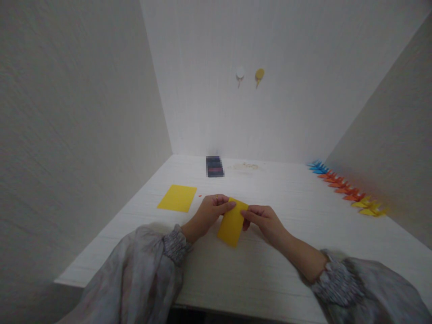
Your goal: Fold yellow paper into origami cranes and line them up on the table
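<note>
A yellow sheet of paper (pixel 231 227), narrow and apparently folded, is held up between both hands over the table. My left hand (pixel 212 210) pinches its upper left edge with the thumb in front; a ring shows on one finger. On the other side my right hand (pixel 261 219) grips the upper right edge between thumb and fingers. The fingertips behind the paper are partly hidden. Left of my hands, a flat square yellow sheet (pixel 177 198) lies on the table.
Folded paper cranes (pixel 347 189) in blue, orange and yellow stand in a row along the right wall. A dark, pixelated object (pixel 215 166) lies at the back of the white table (pixel 280 184). Two hooks, one white (pixel 240 74) and one yellow (pixel 259 74), are on the back wall.
</note>
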{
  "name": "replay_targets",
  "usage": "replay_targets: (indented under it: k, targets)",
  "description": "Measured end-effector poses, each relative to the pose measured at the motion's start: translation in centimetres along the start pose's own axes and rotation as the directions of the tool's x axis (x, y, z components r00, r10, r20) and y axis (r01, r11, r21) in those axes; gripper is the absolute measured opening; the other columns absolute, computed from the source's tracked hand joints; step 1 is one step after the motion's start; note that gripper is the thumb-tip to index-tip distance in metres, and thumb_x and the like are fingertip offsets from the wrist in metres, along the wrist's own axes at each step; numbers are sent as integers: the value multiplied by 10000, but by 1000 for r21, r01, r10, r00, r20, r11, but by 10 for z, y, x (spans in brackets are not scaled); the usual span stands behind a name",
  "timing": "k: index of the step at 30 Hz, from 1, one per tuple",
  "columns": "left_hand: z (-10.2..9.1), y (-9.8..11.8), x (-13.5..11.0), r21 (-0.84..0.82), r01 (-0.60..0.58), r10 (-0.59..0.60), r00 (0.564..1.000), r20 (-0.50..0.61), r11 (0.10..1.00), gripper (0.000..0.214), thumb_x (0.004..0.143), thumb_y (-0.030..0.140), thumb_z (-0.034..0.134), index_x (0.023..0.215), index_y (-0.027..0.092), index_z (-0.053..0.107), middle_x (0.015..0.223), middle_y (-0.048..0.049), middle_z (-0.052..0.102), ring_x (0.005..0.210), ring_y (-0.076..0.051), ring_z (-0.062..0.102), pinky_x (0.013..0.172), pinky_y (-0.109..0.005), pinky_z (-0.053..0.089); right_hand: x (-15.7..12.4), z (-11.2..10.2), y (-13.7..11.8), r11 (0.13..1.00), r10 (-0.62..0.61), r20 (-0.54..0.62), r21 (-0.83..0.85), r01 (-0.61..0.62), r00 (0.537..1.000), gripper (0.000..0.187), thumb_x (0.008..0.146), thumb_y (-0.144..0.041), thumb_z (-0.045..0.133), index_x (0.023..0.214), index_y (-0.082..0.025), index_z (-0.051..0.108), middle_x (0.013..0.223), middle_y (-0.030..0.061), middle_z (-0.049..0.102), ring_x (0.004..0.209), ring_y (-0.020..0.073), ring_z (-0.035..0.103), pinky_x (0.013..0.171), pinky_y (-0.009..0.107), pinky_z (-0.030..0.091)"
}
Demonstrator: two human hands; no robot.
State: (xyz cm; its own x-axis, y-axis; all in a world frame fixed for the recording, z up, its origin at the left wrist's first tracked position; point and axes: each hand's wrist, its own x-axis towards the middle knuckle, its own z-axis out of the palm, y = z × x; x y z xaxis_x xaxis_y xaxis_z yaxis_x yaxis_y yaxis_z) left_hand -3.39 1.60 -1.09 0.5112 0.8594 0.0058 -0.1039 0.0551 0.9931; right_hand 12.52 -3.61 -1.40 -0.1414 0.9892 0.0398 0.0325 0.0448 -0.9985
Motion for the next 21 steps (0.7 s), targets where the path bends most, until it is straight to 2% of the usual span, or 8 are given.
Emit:
replay_targets:
  k: [6,13,16,21]
  targets:
    - [0,1,0,-7,18,-18,998,-60,1000,233,609,336,641,596,120,555,557,-3,577,499,-81,495,502,-208,369,0,2,-3,1000,7,1,16,-7,1000,258,710,-344,558,555,-143,601,499,3,577,457,96,508,489,233,388]
    - [1,5,-2,-39,7,-7,1000,4,999,260,671,365,579,667,106,605,627,-40,613,560,-112,549,561,-241,426,0,0,-2,1000,12,-12,9,-12,1000,268,711,-337,560,528,-144,592,474,2,569,448,95,505,478,226,383]
    - [1,6,-2,-45,-23,22,1000,-19,999,239,667,339,584,703,104,613,645,-39,616,579,-116,555,582,-246,435,1,-1,2,1000,12,-2,27,-12,1000,264,714,-333,560,531,-146,591,483,0,570,453,94,506,470,221,380]
    - [1,7,-2,-67,-35,32,998,-47,997,222,675,319,573,659,100,606,605,-23,604,549,-102,546,567,-234,434,2,1,3,997,9,7,77,-9,1000,244,701,-324,574,539,-144,598,476,-3,567,439,92,501,456,218,376]
